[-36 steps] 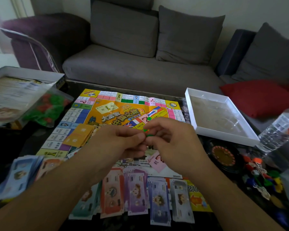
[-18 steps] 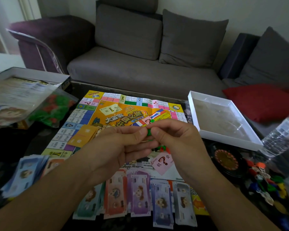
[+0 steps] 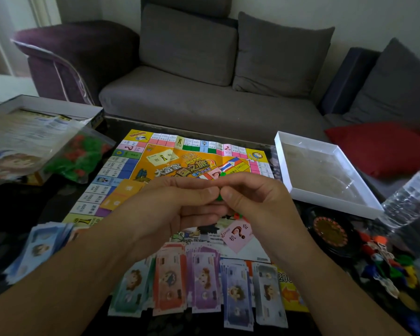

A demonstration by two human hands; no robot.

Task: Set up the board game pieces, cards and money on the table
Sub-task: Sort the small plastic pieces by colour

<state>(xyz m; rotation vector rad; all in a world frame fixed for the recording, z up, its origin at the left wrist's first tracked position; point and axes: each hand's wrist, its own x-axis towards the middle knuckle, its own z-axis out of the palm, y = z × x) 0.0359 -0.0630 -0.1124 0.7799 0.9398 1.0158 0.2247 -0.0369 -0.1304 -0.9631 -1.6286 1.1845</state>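
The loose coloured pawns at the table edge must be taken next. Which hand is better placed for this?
Probably the right hand: the coloured pawns lie on its side, beside the roulette wheel. The left hand would have to cross over the board.

Board (image 3: 180,161) frame centre on table (image 3: 22,209); money stacks (image 3: 204,282) along its bottom edge; tray (image 3: 325,170) right; bag (image 3: 78,158) left.
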